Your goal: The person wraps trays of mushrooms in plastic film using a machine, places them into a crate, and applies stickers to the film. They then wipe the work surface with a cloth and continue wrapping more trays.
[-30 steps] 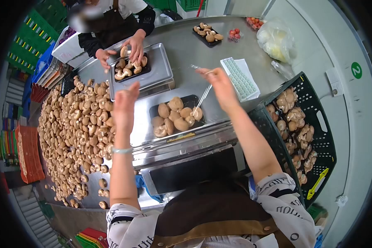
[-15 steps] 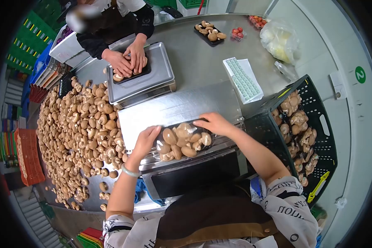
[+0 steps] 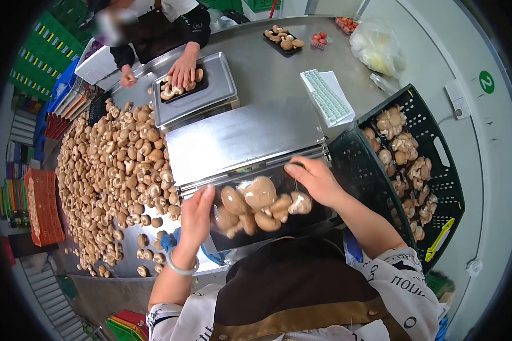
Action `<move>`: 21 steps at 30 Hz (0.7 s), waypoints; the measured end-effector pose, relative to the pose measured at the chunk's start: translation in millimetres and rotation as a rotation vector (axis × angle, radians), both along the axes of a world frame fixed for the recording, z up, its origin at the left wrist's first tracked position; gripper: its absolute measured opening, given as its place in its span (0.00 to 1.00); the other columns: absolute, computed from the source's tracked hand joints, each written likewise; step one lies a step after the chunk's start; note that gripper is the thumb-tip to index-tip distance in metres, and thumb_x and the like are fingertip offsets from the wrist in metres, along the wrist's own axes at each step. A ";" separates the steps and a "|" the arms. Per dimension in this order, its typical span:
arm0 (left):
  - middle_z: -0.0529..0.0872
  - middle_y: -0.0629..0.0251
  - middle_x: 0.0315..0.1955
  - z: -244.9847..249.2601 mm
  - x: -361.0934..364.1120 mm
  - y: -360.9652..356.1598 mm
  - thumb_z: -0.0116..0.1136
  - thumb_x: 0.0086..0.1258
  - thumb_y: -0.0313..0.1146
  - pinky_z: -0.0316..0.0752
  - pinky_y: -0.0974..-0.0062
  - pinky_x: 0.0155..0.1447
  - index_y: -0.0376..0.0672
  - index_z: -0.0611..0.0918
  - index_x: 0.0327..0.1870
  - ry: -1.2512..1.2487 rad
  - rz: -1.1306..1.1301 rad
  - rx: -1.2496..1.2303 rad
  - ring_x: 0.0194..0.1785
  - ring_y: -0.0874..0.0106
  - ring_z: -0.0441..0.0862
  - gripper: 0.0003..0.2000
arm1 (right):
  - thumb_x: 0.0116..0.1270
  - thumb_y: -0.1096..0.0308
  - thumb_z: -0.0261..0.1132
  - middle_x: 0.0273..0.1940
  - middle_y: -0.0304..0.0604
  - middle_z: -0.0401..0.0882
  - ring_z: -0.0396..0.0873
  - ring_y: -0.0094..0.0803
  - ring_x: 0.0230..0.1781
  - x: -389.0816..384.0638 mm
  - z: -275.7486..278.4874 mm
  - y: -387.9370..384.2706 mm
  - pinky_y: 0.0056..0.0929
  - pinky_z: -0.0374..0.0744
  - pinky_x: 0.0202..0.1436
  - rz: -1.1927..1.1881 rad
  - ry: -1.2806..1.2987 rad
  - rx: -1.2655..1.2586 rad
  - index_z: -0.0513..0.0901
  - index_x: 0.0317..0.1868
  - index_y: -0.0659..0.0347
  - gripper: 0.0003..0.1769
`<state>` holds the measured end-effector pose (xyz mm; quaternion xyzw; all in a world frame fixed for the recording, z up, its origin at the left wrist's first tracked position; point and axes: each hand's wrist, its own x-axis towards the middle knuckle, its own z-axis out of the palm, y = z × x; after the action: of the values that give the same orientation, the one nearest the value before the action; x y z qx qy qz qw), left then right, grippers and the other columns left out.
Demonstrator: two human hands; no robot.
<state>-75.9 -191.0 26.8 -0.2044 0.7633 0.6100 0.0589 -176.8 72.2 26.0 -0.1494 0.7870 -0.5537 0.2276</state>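
A film-covered tray of mushrooms [image 3: 260,195] is held up in front of my apron, tilted a little, its clear film shining. My left hand [image 3: 196,219] grips its left end, thumb along the side. At the right end, my right hand [image 3: 318,181] is closed on the tray's edge with the thumb on top. The black tray itself is mostly hidden under the mushrooms. Just beyond it is the flat metal plate of the wrapping machine [image 3: 244,139].
A large heap of loose mushrooms [image 3: 116,165] covers the left of the table. A co-worker's hand [image 3: 183,71] touches mushrooms in a tray on the scale [image 3: 224,85]. At right stands a dark crate [image 3: 438,136] holding wrapped mushroom packs. Green labels [image 3: 327,96] lie near it.
Both my hands have lifted the wrapped mushroom tray off the machine's front edge and closer to me. The co-worker's one hand has drawn away from the tray on the scale.
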 end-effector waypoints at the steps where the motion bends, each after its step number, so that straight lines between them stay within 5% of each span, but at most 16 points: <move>1: 0.79 0.75 0.26 -6.1 13.4 5.5 0.46 0.79 0.42 0.59 0.86 0.26 0.37 0.83 0.38 -0.045 -0.024 0.072 0.26 0.88 0.67 0.18 | 0.73 0.56 0.57 0.31 0.45 0.80 0.75 0.24 0.33 12.0 -5.9 6.6 0.28 0.75 0.41 0.010 -0.061 0.004 0.80 0.47 0.69 0.20; 3: 0.82 0.68 0.26 -54.0 40.8 10.6 0.47 0.78 0.44 0.68 0.78 0.34 0.32 0.82 0.39 -0.112 -0.034 0.108 0.29 0.81 0.72 0.21 | 0.74 0.54 0.56 0.41 0.48 0.84 0.78 0.26 0.43 34.7 -33.6 19.3 0.29 0.75 0.49 0.034 -0.286 0.055 0.79 0.51 0.69 0.23; 6: 0.81 0.48 0.23 -100.0 57.8 23.8 0.50 0.76 0.47 0.71 0.64 0.39 0.30 0.81 0.35 -0.147 -0.112 -0.196 0.28 0.62 0.76 0.23 | 0.73 0.49 0.55 0.38 0.59 0.82 0.83 0.46 0.41 56.0 -66.9 23.7 0.38 0.77 0.47 0.072 -0.381 0.359 0.79 0.47 0.70 0.26; 7: 0.77 0.40 0.24 -116.6 59.1 26.3 0.50 0.75 0.47 0.70 0.61 0.38 0.30 0.79 0.33 -0.110 -0.143 -0.252 0.28 0.49 0.74 0.23 | 0.72 0.49 0.56 0.35 0.64 0.81 0.80 0.57 0.41 68.5 -104.1 29.1 0.44 0.77 0.44 -0.011 -0.087 0.283 0.79 0.44 0.70 0.26; 8: 0.79 0.39 0.25 -139.6 59.8 26.3 0.51 0.74 0.47 0.70 0.59 0.37 0.30 0.79 0.31 -0.113 -0.145 -0.278 0.30 0.44 0.75 0.23 | 0.71 0.49 0.57 0.34 0.64 0.80 0.79 0.60 0.41 68.7 -129.5 32.4 0.47 0.76 0.43 0.002 -0.056 0.302 0.79 0.42 0.70 0.26; 10: 0.80 0.41 0.25 -148.0 56.2 33.7 0.54 0.73 0.45 0.70 0.58 0.36 0.31 0.79 0.29 -0.103 -0.191 -0.464 0.31 0.43 0.77 0.21 | 0.70 0.49 0.58 0.34 0.64 0.80 0.79 0.60 0.40 70.5 -159.7 36.8 0.48 0.76 0.43 -0.037 -0.017 0.291 0.80 0.39 0.70 0.26; 12: 0.82 0.47 0.25 -150.7 62.2 43.0 0.58 0.70 0.38 0.72 0.60 0.35 0.34 0.79 0.31 0.112 -0.093 -0.575 0.30 0.49 0.80 0.14 | 0.70 0.50 0.59 0.29 0.59 0.81 0.81 0.55 0.35 74.2 -181.1 42.6 0.45 0.77 0.39 -0.157 -0.007 0.365 0.78 0.34 0.68 0.24; 15: 0.83 0.57 0.23 -157.3 82.0 39.2 0.60 0.70 0.33 0.71 0.71 0.33 0.35 0.78 0.36 0.075 0.107 -0.355 0.24 0.69 0.78 0.09 | 0.69 0.58 0.63 0.28 0.45 0.81 0.79 0.30 0.30 87.7 -169.6 54.7 0.30 0.76 0.37 -0.304 -0.186 0.248 0.76 0.38 0.66 0.16; 18: 0.75 0.72 0.26 -166.6 104.2 39.9 0.56 0.72 0.27 0.64 0.82 0.31 0.39 0.73 0.45 0.160 0.114 -0.156 0.27 0.83 0.67 0.07 | 0.69 0.63 0.64 0.31 0.44 0.81 0.79 0.27 0.32 102.1 -188.9 57.8 0.27 0.75 0.38 -0.367 -0.091 0.041 0.73 0.43 0.65 0.14; 21: 0.70 0.74 0.26 -184.6 111.7 36.1 0.55 0.72 0.25 0.62 0.83 0.32 0.40 0.71 0.45 0.172 0.258 -0.087 0.27 0.83 0.63 0.06 | 0.69 0.69 0.62 0.29 0.39 0.78 0.73 0.21 0.29 111.6 -172.9 57.3 0.23 0.71 0.32 -0.431 -0.184 -0.123 0.70 0.46 0.63 0.11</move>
<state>35.8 -154.9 -157.8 -0.2502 0.7588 0.5940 -0.0943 -65.1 129.6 -147.0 0.0595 0.7415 -0.6475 0.1655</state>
